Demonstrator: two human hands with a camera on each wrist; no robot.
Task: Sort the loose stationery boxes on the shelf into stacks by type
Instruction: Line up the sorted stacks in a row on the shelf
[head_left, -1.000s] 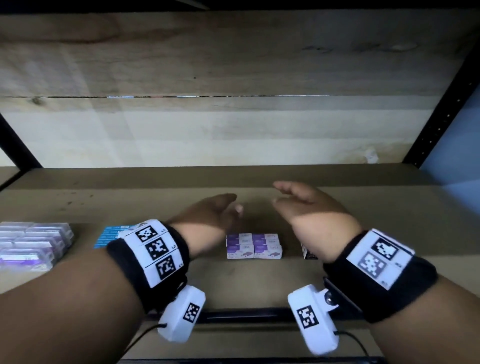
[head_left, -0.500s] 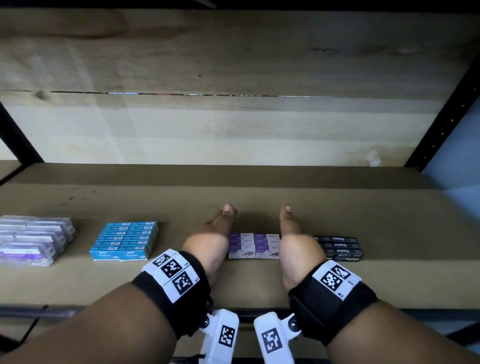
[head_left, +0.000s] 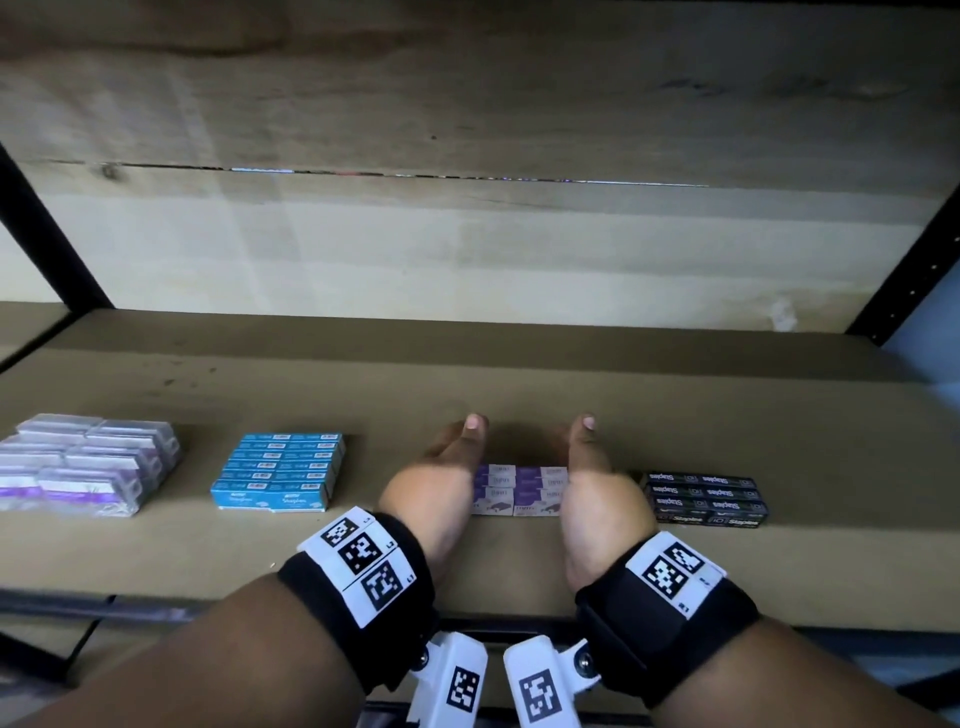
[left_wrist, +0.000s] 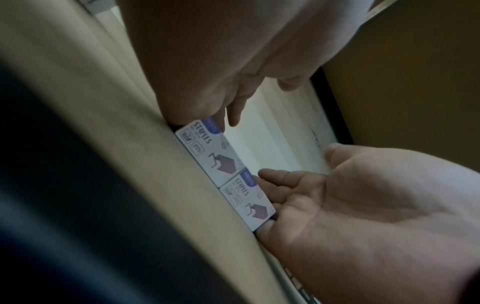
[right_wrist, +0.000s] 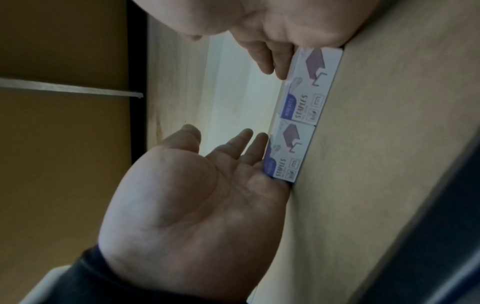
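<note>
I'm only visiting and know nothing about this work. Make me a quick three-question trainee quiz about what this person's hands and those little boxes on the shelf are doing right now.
1. True or false: the left hand and right hand lie flat against opposite sides of the purple staple boxes.
2. Which stack sits directly to the right of the purple one? A) blue boxes B) black staple boxes C) clear-wrapped packs
3. Fill in: the word printed on the purple boxes' front faces, readable in the wrist views, is ____.

Key
1. True; fingers are straight, not curled round anything.
2. B, the black staple boxes; the blue boxes and clear-wrapped packs lie to the left.
3. STAPLES.
</note>
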